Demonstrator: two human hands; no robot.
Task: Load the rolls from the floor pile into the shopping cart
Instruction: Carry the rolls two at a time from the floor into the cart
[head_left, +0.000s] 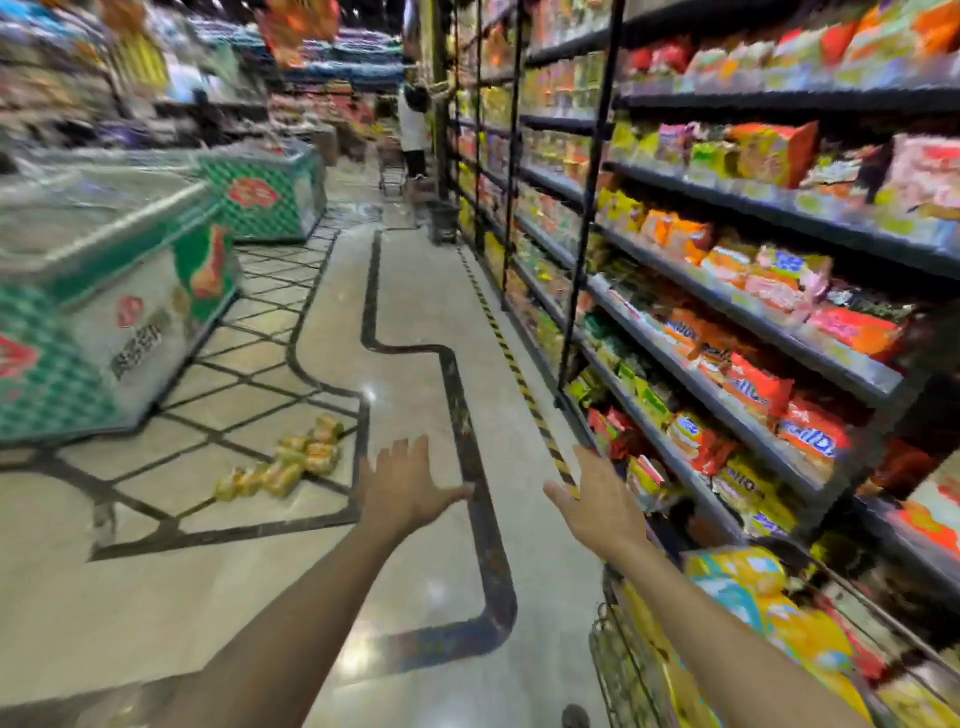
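step in hand: as i am reading it, this is the trip back for more rolls, since both hands are hanging empty over the floor (426, 291) between cart and pile.
left hand (410, 488): hovering palm down beside the dark inlaid line, fingers spreading straight; the grip is standing open and holding nothing.
right hand (597, 499): hovering just beside the striped tape along the floor's right edge, fingers straight; its grip is also standing open and carrying nothing.
rolls (291, 465): lying in a loose heap on the floor's left side, on the diamond-lined tiling near the foot of the freezer chest (119, 291), well apart from both hands.
shopping cart (618, 660): standing at the lower right against the shelves (753, 322), already holding yellow and blue packets (737, 577).
doing it well: i am judging that crouching close to the heap and scooping several rolls with both palms underneath is going to beat pinching single ones. lowering the armful into the cart, not dropping it, is going to spare the wrappers.
roll material: looking like short, blocky packs in glossy yellow-orange film, likely light and slippery; blur is hiding any print.
floor texture: polished stone, shining, so nudged packs are probably sliding easily.
cart build: thin wire grid, its rim showing below the right forearm.
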